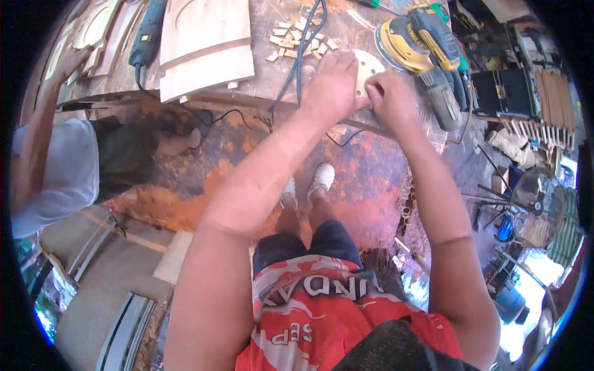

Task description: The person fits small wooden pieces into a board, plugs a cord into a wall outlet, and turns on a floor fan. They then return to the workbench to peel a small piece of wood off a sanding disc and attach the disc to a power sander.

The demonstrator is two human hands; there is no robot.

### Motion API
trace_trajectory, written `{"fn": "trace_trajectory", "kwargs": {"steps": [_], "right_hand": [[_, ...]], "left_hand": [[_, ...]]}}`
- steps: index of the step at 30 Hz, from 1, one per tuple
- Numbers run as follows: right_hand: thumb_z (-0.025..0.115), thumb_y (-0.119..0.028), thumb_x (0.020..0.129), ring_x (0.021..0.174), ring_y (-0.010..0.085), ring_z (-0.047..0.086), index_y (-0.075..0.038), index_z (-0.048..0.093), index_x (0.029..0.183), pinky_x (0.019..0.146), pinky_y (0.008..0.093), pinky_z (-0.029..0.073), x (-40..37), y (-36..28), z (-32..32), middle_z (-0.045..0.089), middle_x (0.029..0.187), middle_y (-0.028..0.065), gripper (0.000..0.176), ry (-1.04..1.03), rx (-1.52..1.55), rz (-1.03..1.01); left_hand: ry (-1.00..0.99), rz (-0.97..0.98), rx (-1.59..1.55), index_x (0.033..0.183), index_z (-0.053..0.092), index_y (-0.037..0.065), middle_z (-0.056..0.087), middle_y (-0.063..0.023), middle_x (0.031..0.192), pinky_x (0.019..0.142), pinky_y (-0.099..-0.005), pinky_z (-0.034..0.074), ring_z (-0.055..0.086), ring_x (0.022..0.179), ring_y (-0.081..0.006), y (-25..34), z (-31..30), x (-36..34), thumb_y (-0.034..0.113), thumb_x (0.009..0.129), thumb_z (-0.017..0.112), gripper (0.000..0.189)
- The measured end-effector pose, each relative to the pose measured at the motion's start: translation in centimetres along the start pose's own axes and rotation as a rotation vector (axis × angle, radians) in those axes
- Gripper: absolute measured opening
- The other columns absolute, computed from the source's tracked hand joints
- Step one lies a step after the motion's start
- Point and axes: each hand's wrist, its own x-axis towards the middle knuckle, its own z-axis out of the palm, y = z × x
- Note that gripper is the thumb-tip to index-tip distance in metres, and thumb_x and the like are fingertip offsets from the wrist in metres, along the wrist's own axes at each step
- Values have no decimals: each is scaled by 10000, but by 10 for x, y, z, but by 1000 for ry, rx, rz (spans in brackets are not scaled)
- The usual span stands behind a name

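Note:
A pale round sanding disc [369, 64] with holes in it is between my two hands at the bench's near edge. My left hand [334, 79] grips its left side, the fingers over the disc and partly hidden. My right hand [391, 96] is closed on the right edge, thumb and fingers pinched together. Just beyond my right hand, a yellow and black sander [409, 43] rests on the bench, its pad facing left. Small wooden pieces [289, 40] lie scattered to the upper left of my left hand.
A dark cable [301, 52] crosses the workbench [269, 83]. Wooden panels [207, 52] and another power tool [147, 37] lie on the left. Another person's hand [73, 60] is at the far left. Cords trail over the stained floor [247, 148].

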Motion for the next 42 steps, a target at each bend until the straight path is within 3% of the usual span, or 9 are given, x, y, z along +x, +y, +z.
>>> {"fn": "trace_trajectory", "kwargs": {"steps": [4,6,12,16,22,24,30,42], "right_hand": [[584,-164,813,848,383,581,-20,631,832,760,461,462,21,0,5,600,849,208,153,49,9,-56],[574,-174,831,846,377,586,-25,631,844,762,458,467,16,1,-1,602,865,203,160,-131,-91,-12],[576,-171,825,849,375,589,-36,629,844,761,459,469,21,-5,8,606,866,193,146,54,-40,-17],[585,-172,835,850,377,589,-28,615,821,757,459,469,3,4,0,607,864,194,148,-23,-48,-38],[580,-176,829,805,397,586,-5,615,807,737,470,471,20,-3,6,587,825,221,176,53,-59,-71],[584,-186,838,804,397,583,1,602,800,732,472,469,9,1,0,587,823,217,192,-44,-80,-39],[594,-165,826,831,389,577,-13,602,832,734,465,473,24,5,13,588,843,200,152,93,-20,-91],[594,-158,816,820,383,586,-16,620,795,745,459,472,12,6,3,610,828,200,146,18,-6,-74]], "left_hand": [[13,10,21,1149,555,-53,543,-193,1235,1041,-403,369,485,1180,-333,0,-1,0,281,619,801,674],[-24,23,-11,1157,548,-55,542,-194,1233,1039,-407,371,482,1183,-338,-1,-3,1,270,632,789,663],[-52,3,3,1171,541,-53,531,-194,1252,1059,-402,351,473,1199,-337,0,-1,1,261,642,778,659],[-61,-9,7,1207,524,-46,523,-189,1270,1071,-407,337,468,1209,-331,1,-4,1,251,631,792,701],[-48,-5,54,1191,529,-49,526,-184,1267,1074,-405,335,475,1208,-310,-2,3,-1,293,622,807,719],[-60,-18,-8,1184,534,-46,525,-184,1269,1079,-405,329,475,1210,-305,-1,-1,1,298,625,805,710],[-81,1,53,1185,528,-62,519,-179,1276,1091,-409,312,459,1228,-302,0,-1,1,329,633,802,730],[-80,-9,29,1186,532,-59,519,-178,1280,1092,-407,311,455,1230,-312,-1,-3,3,312,637,799,714]]}}
